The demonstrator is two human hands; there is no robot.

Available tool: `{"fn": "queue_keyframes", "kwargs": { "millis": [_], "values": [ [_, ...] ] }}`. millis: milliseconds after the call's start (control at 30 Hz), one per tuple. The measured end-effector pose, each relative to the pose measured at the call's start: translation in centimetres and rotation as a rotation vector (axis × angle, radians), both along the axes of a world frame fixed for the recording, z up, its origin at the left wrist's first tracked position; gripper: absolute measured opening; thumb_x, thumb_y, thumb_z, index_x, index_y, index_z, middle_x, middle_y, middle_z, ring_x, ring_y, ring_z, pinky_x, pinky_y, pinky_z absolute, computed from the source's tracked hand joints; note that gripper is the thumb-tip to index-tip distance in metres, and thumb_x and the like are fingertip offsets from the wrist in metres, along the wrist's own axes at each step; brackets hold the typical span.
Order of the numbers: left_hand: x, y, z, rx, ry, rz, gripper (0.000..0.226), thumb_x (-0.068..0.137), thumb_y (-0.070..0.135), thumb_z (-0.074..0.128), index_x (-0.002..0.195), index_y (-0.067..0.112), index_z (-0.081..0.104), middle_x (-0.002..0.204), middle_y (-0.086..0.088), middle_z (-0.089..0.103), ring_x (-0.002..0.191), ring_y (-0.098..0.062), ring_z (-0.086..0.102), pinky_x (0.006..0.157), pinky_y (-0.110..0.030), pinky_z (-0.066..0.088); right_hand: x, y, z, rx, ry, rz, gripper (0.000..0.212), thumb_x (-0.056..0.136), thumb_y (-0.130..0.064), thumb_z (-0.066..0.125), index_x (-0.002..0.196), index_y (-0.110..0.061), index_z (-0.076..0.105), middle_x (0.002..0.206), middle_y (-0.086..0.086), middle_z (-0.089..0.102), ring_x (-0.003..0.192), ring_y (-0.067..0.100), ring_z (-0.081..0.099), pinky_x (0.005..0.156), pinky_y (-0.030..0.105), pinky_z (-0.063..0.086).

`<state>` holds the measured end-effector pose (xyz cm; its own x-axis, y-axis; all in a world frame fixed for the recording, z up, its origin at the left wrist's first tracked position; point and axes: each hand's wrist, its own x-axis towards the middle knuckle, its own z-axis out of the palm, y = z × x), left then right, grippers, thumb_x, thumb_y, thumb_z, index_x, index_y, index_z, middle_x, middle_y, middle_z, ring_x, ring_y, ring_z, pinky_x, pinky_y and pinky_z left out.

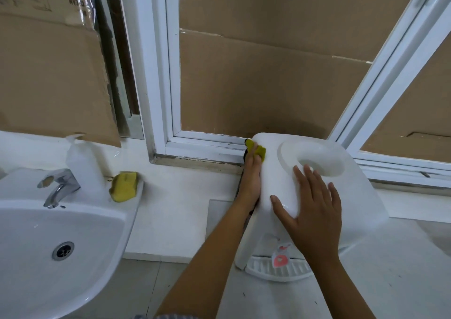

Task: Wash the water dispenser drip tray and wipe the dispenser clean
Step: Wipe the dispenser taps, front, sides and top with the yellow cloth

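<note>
Right hand (310, 206) flat on the dispenser (275, 184), left hand (251, 172) pressing a sponge (260, 150) beside the sink (97, 221).

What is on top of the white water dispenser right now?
The right hand lies flat beside the round bottle well in the white plastic water dispenser. The well looks empty; no bottle. The surface under the palm is hidden.

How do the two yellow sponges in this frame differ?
The yellow sponge in the left hand is pressed against the white plastic water dispenser's side, mostly hidden by the fingers; the yellow sponge on the white ceramic sink's rim lies untouched, fully visible beside a translucent bottle. Both are yellow.
</note>
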<state>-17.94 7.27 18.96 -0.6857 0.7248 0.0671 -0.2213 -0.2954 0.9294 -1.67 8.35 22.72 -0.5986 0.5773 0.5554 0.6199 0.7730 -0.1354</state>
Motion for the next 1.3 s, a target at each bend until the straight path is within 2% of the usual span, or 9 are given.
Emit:
{"fn": "queue_keyframes", "kwargs": {
  "millis": [200,300,367,500,667,900,1033,1133,1300],
  "values": [
    [-4.2,3.7,-0.5,-0.05,-0.025,-0.024,0.068,0.075,0.082,0.046,0.137,0.054,0.038,0.15,0.009,0.04,0.135,-0.017,0.043,0.113,-0.049,0.034,-0.1,-0.1,0.0,0.006,-0.005,-0.011,0.082,0.085,-0.072,0.039,0.146,-0.018,0.041,0.153,0.006,0.041,0.142,0.025,0.038,0.12,0.046,0.021],
    [-6.2,5.2,-2.1,-0.152,-0.143,-0.046,0.092,0.064,0.091,0.045,0.142,0.043,0.039,0.146,0.0,0.048,0.129,-0.022,0.051,0.11,-0.05,0.039,-0.1,0.0,0.0,0.014,-0.002,-0.012,0.082,0.085,-0.072,0.042,0.146,-0.017,0.042,0.153,0.006,0.041,0.141,0.025,0.038,0.119,0.047,0.023],
    [-5.9,4.6,-1.4,-0.208,-0.228,-0.101,0.1,0.06,0.095,0.042,0.137,0.032,0.049,0.136,-0.007,0.058,0.118,-0.025,0.06,0.1,-0.049,0.048,-0.1,0.0,0.0,0.021,0.003,-0.013,0.082,0.084,-0.072,0.043,0.146,-0.017,0.043,0.152,0.006,0.042,0.141,0.025,0.039,0.118,0.048,0.025],
    [-4.5,2.9,-2.5,-0.179,-0.393,-0.227,0.081,0.081,0.084,0.03,0.123,0.023,0.063,0.115,-0.014,0.07,0.095,-0.028,0.071,0.074,-0.04,0.059,-0.3,0.0,-0.1,0.02,0.012,-0.019,0.082,0.084,-0.074,0.042,0.145,-0.018,0.045,0.152,0.005,0.042,0.14,0.026,0.04,0.116,0.051,0.028],
    [-4.1,2.7,-7.2,-0.147,-0.447,-0.175,0.083,0.076,0.086,0.039,0.135,0.029,0.053,0.128,-0.014,0.063,0.116,-0.036,0.061,0.094,-0.058,0.049,-0.2,-0.1,0.1,0.047,0.02,-0.019,0.082,0.085,-0.073,0.04,0.144,-0.017,0.046,0.151,0.005,0.043,0.139,0.026,0.041,0.117,0.05,0.028],
    [-0.8,2.7,-14.8,-0.176,-0.44,-0.137,0.081,0.081,0.081,0.04,0.148,0.034,0.034,0.151,-0.007,0.041,0.136,-0.031,0.044,0.111,-0.056,0.033,-0.3,-0.1,0.0,0.051,0.021,-0.02,0.081,0.083,-0.072,0.045,0.144,-0.018,0.046,0.151,0.005,0.043,0.14,0.025,0.04,0.117,0.05,0.028],
    [-0.4,-0.3,-15.2,-0.286,-0.395,-0.159,0.089,0.074,0.089,0.037,0.145,0.036,0.038,0.149,-0.006,0.044,0.134,-0.028,0.046,0.112,-0.054,0.034,-0.2,-0.1,0.0,0.056,0.023,-0.02,0.081,0.083,-0.071,0.047,0.144,-0.017,0.046,0.151,0.005,0.044,0.14,0.025,0.04,0.117,0.048,0.028],
    [1.2,-2.5,-15.1,-0.343,-0.46,-0.209,0.095,0.069,0.094,0.028,0.139,0.034,0.049,0.135,-0.006,0.059,0.124,-0.029,0.056,0.107,-0.052,0.042,-0.1,-0.2,-0.1,0.05,0.018,-0.02,0.081,0.084,-0.071,0.045,0.144,-0.016,0.045,0.151,0.006,0.043,0.14,0.025,0.04,0.118,0.048,0.027],
    [3.4,-4.8,-14.5,-0.366,-0.503,-0.178,0.081,0.082,0.083,0.025,0.13,0.028,0.059,0.117,-0.007,0.07,0.111,-0.026,0.066,0.103,-0.048,0.047,-0.1,-0.2,0.0,0.03,0.003,-0.021,0.081,0.086,-0.072,0.041,0.146,-0.017,0.043,0.152,0.005,0.042,0.141,0.024,0.039,0.117,0.049,0.027]
  ]
}}
